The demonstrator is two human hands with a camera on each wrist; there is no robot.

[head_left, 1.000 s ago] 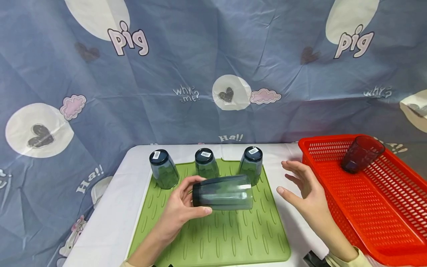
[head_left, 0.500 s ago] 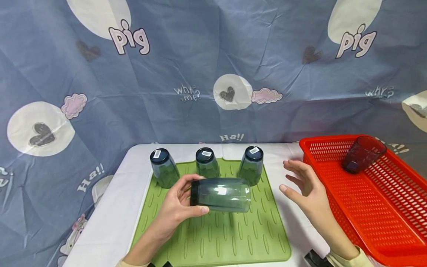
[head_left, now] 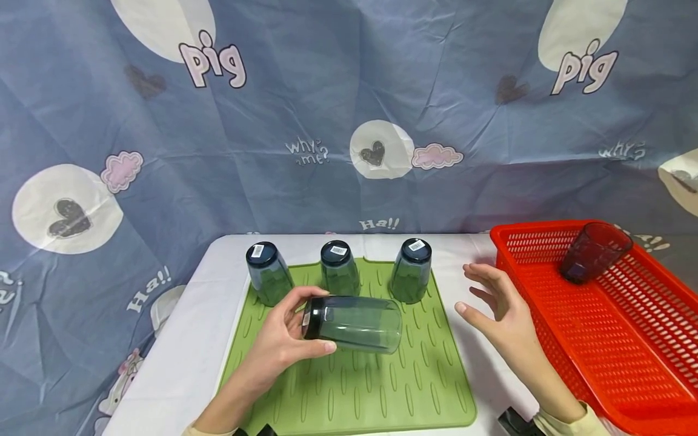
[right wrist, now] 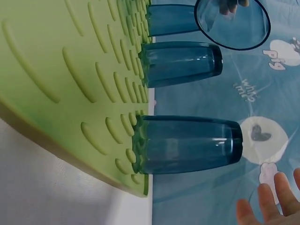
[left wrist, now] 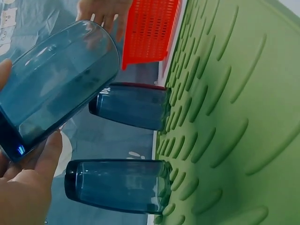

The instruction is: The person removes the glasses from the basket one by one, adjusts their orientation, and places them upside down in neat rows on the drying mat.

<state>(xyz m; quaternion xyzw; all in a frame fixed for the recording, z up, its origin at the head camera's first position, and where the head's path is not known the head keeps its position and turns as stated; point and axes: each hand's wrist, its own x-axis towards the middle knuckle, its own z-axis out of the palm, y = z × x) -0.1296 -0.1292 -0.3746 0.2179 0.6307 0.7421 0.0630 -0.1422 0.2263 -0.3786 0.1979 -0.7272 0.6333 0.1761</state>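
My left hand [head_left: 280, 339] grips a blue-green drinking glass [head_left: 354, 324] around its dark base and holds it sideways above the mat, mouth pointing right. On the green ribbed mat [head_left: 349, 399], three like glasses stand upside down along the back: one at left [head_left: 271, 278], one in the middle [head_left: 340, 272], one at right [head_left: 410, 275]. My right hand [head_left: 504, 315] hovers between the mat and the red basket, fingers loosely bent and touching nothing. In the left wrist view the held glass [left wrist: 61, 84] leans with its mouth toward the upper right.
A red plastic basket [head_left: 611, 351] stands at the right, with a dark reddish-looking glass [head_left: 595, 254] tilted in its back part. White cloth [head_left: 158, 387] covers the table. Behind it hangs a blue printed curtain [head_left: 294, 109].
My left hand has shifted slightly left with the glass. The glass has turned so its mouth dips a little and its base label side shows. My right hand stays nearly still.
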